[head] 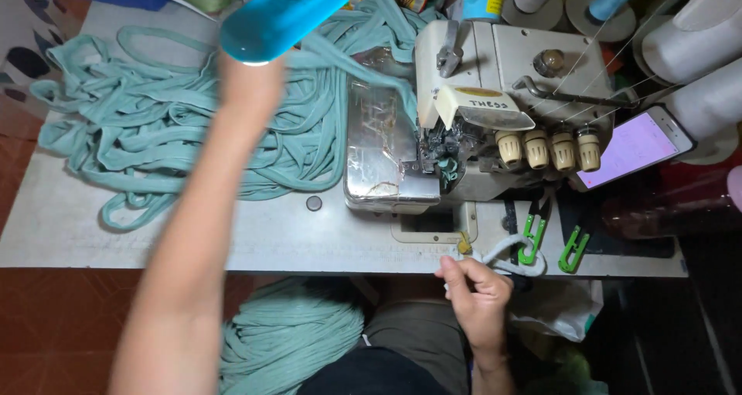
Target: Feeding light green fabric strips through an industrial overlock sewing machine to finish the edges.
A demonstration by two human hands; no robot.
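Nearest, one heap of teal fabric strip lies in the lap. At the table edge the right hand is curled shut, pinching a white cord — just beside two green thread snips. On the table sits one cream overlock machine with four tension knobs, one phone beside it. Farther off, the left hand reaches over a second, tangled teal pile — its grip is hidden by a blue plastic object.

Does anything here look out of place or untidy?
Yes. The teal fabric strips lie in a tangled heap on the table, and a second pile rests below the table edge. A phone leans tilted against the sewing machine.
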